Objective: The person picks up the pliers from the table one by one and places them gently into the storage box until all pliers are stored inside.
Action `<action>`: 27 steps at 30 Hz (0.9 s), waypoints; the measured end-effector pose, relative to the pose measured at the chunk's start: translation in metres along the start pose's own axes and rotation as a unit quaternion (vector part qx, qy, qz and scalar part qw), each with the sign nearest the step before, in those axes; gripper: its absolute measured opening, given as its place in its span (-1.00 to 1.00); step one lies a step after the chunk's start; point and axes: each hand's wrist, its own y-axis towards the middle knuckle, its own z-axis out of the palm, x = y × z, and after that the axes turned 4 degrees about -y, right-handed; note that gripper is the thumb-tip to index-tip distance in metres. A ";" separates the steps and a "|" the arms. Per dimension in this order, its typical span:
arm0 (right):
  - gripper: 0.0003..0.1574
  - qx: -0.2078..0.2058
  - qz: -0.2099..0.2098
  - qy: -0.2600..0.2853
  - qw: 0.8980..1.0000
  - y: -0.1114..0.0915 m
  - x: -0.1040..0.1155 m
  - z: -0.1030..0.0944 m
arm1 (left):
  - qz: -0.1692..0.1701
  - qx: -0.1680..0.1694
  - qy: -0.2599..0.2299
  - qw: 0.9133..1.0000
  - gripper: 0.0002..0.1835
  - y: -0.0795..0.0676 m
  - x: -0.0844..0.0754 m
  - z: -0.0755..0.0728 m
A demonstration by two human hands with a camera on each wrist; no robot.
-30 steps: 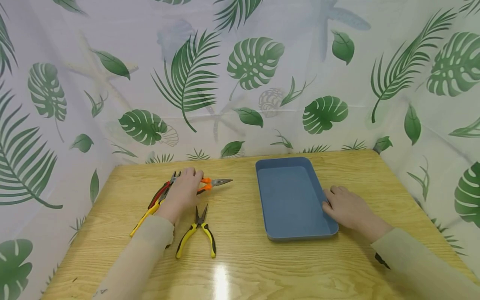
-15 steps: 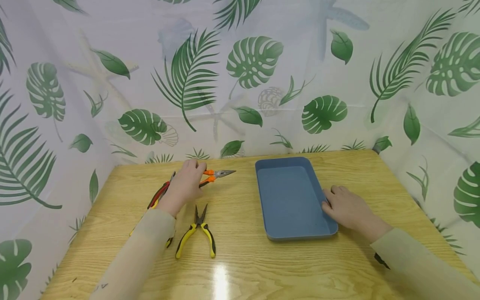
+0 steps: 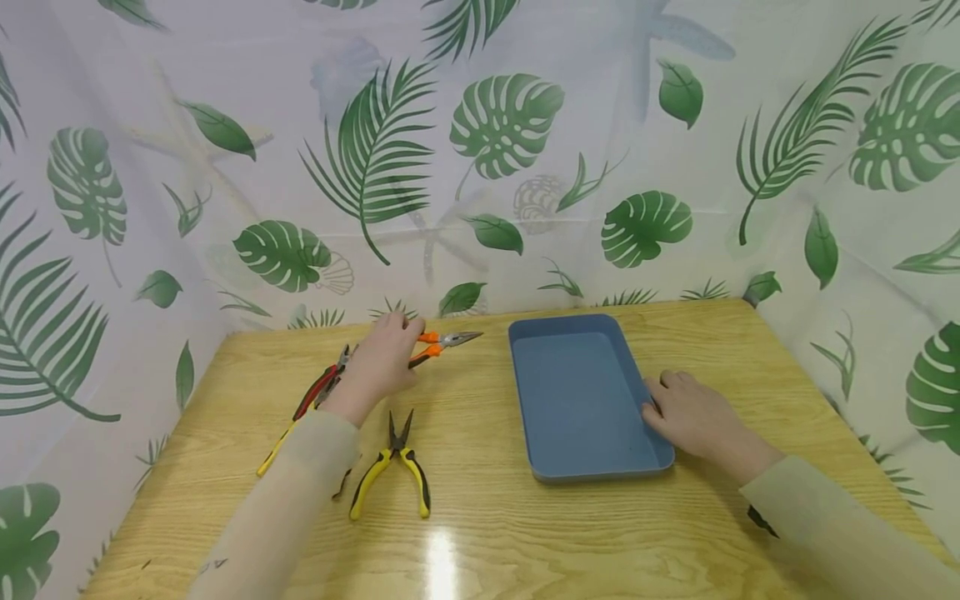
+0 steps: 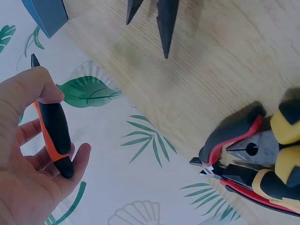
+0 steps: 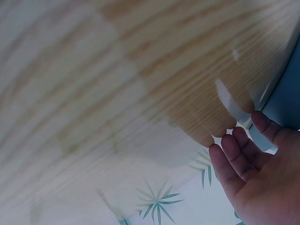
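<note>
Pinching orange-handled needle-nose pliers [image 3: 447, 341], their handle end [image 4: 66, 167] visible only from the left wrist, the left hand [image 3: 384, 358] is curled, while the loosely extended right hand [image 3: 693, 415] apparently touches the blue tray [image 3: 577, 404].

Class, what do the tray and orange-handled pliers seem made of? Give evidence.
Blue tray: probably matte plastic, given its even colour and rounded corners.
Orange-handled pliers: grey nose, dull-looking, so likely metal; matte orange-and-black grips, perhaps plastic or rubber.
</note>
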 end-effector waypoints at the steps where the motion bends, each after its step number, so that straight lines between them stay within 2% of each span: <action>1: -0.77 0.001 -0.001 0.000 1.000 0.000 0.000 0.000 | 0.002 -0.003 -0.001 1.000 -0.26 0.001 -0.001 0.000; 6: -0.75 0.000 -0.002 -0.002 1.000 0.000 0.001 -0.001 | 0.011 -0.006 0.002 1.000 -0.34 0.007 -0.006 -0.002; 14: -0.74 0.003 0.002 -0.003 1.000 -0.001 0.003 -0.003 | 0.015 -0.001 0.014 1.000 -0.26 0.013 -0.019 -0.003; 27: -0.67 0.011 0.000 -0.003 1.000 -0.001 0.002 -0.003 | 0.041 0.008 0.022 0.999 -0.30 0.027 -0.045 0.004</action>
